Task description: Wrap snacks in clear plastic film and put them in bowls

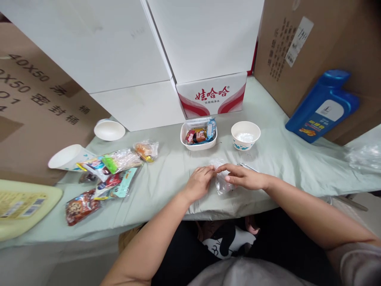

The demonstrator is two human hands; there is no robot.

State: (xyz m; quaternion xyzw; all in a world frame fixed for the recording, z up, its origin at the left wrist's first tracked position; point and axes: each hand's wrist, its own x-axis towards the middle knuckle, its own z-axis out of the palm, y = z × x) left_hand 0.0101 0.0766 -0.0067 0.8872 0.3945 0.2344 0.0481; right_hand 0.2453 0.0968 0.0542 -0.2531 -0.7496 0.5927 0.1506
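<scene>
A crumpled clear plastic bag [222, 184] lies on the cloth near the table's front edge, between my hands. My left hand [200, 183] is closed, its fingertips at the bag's left edge. Over the bag's right side is my right hand [242, 176], index finger stretched toward my left fingertips and thumb apart from it. A thin silvery tool [248, 167] shows just behind my right hand; its kind is unclear. Beyond my hands stand a white tray [199, 147] of wrapped snacks and a paper bowl [245, 143] with clear plastic in it.
To the left lie several packaged snacks [111, 174] and two tipped paper bowls [70, 157]. A pale yellow bottle [26, 208] lies at the left edge. A blue bottle [324, 107] stands at right. White boxes [212, 95] and brown cartons [297, 59] line the back and sides.
</scene>
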